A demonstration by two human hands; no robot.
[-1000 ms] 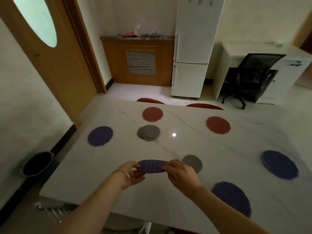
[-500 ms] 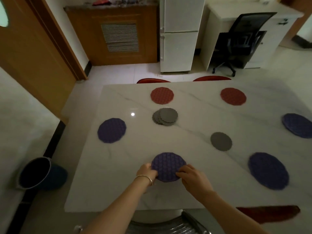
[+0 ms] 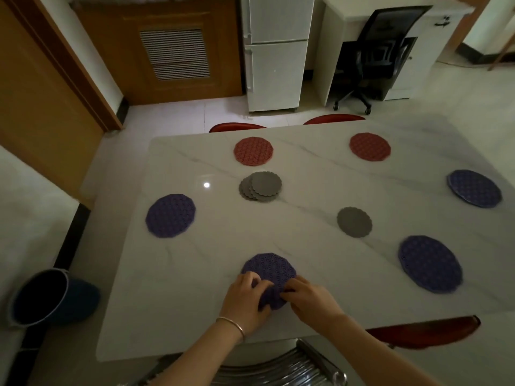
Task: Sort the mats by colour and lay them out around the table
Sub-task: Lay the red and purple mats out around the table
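A round purple mat [image 3: 269, 270] lies flat near the front edge of the white marble table [image 3: 306, 190]. My left hand [image 3: 245, 299] and my right hand [image 3: 309, 302] both rest on its near edge, fingers pinching it. Other purple mats lie at the left [image 3: 170, 215], the right front [image 3: 430, 263] and the far right [image 3: 474, 188]. Two red mats [image 3: 253, 151] [image 3: 370, 147] sit along the far edge. A fanned stack of grey mats [image 3: 261, 186] is near the middle, and a single grey mat [image 3: 354, 222] lies to its right.
Red chairs stand at the far edge [image 3: 237, 127] [image 3: 334, 118] and at the near right [image 3: 423, 331]. A metal chair back [image 3: 278, 366] is right below me. A dark bucket [image 3: 44, 296] sits on the floor at left. A fridge [image 3: 276, 51] and an office chair [image 3: 376, 57] stand behind.
The purple mat, held up above the table a second ago, has come down flat near the front edge. Both hands stay on its near edge; the camera has tilted down.
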